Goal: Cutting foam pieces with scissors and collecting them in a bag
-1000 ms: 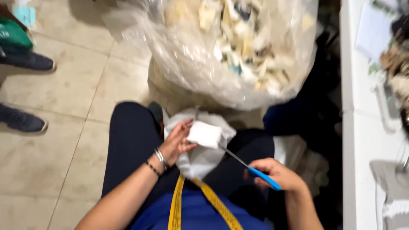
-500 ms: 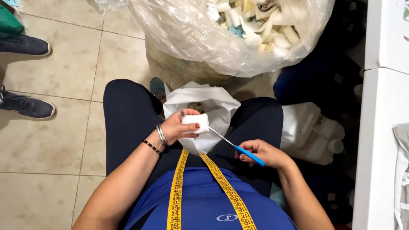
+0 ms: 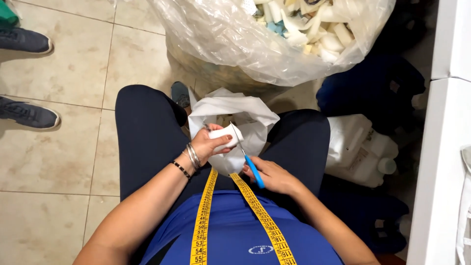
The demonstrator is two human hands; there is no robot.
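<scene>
White piece [image 3: 226, 137] sits pinched in your left hand [image 3: 208, 145], fingers wrapped over it from the left, held above your lap and the white bag [image 3: 248, 115] lying between your thighs. Your right hand [image 3: 272, 175] is closed around the blue handle of the tool [image 3: 248, 159], near and to the right of the piece, and its thin metal tip runs up and left until it meets the piece's right edge. Farther off stands a clear sack [image 3: 235, 41] of pale scraps, a white jug [image 3: 360, 147] rests at right, and a yellow tape [image 3: 203, 225] hangs over your chest.
</scene>
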